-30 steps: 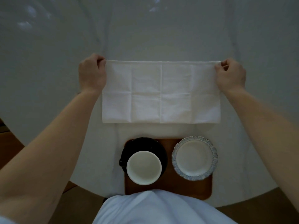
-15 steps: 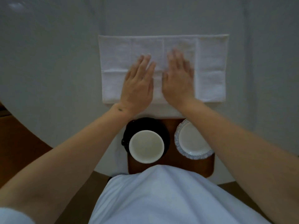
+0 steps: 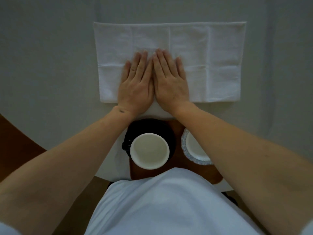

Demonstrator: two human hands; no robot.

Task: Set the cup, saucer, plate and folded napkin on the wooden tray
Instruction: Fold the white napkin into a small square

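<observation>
A white napkin (image 3: 211,53), folded to a wide rectangle with crease lines, lies flat on the white tablecloth beyond the tray. My left hand (image 3: 135,82) and my right hand (image 3: 169,80) press flat on its near middle, side by side, fingers straight and touching each other. Nearer to me, the wooden tray (image 3: 177,167) carries a white cup (image 3: 149,150) standing on a black saucer (image 3: 150,126) at the left. A white plate with a blue patterned rim (image 3: 194,150) sits at the tray's right, half hidden by my right forearm.
The round table's white cloth (image 3: 50,65) stretches far and to both sides of the napkin. Brown floor (image 3: 15,141) shows past the table's curved edge at the left. My white shirt covers the tray's near edge.
A second ago both hands pinched the napkin's far corners. They let go, laid it flat and came to the middle; since half a second ago they slid together and toward me.
</observation>
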